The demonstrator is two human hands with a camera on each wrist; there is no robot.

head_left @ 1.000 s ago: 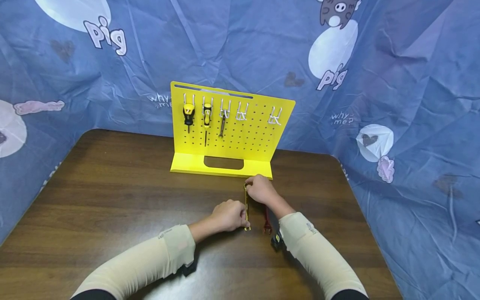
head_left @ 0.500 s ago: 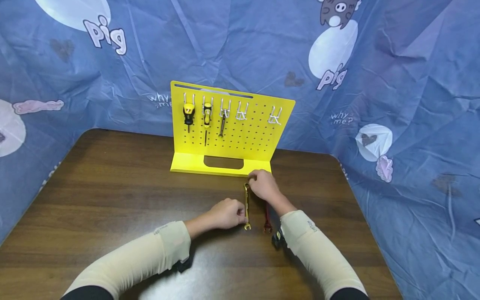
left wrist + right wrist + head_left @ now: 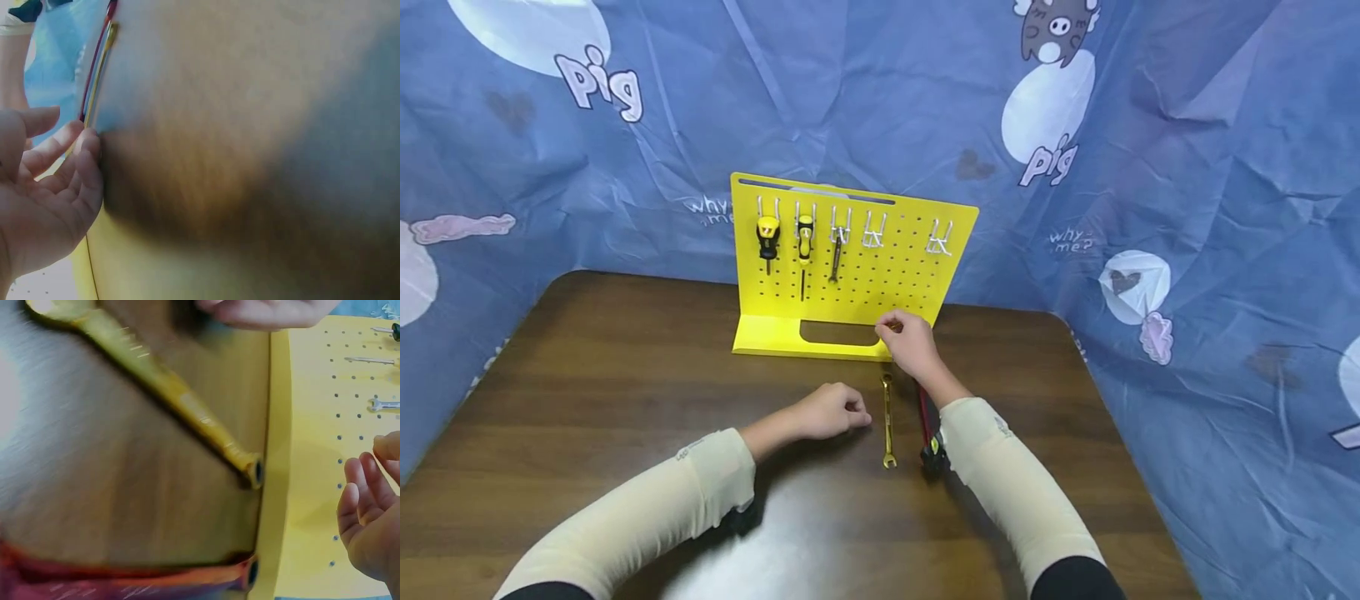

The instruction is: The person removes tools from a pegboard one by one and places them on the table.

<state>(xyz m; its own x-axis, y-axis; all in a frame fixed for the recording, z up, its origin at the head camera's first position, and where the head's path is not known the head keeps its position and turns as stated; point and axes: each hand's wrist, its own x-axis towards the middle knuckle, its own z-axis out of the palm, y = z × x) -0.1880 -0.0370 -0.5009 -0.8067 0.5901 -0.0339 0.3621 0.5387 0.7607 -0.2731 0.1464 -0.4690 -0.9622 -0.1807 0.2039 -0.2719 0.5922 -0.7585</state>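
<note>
A gold combination wrench (image 3: 888, 421) lies lengthwise on the table, open end toward me. My left hand (image 3: 831, 411) hovers just left of it, fingers loosely bent and holding nothing; the left wrist view shows the fingers apart. Beyond the wrench's ring end is my right hand (image 3: 912, 343), raised over the front edge of the yellow pegboard (image 3: 760, 333), with nothing in its fingers. A red wrench (image 3: 924, 412) lies parallel on the right, partly hidden under the right wrist. Both ring ends face the board in the right wrist view, where the gold wrench (image 3: 169, 394) is blurred.
Two yellow-and-black screwdrivers (image 3: 767, 237) and a small dark wrench (image 3: 836, 257) hang on the board's hooks. Two hook sets to their right, including the far-right hook (image 3: 938, 237), carry nothing. A blue printed cloth (image 3: 662, 167) surrounds the brown table (image 3: 625, 367).
Both hands have let go of the gold wrench, which stays on the table. The left hand has drawn back leftward; the right has risen forward toward the board. The head view has shifted slightly.
</note>
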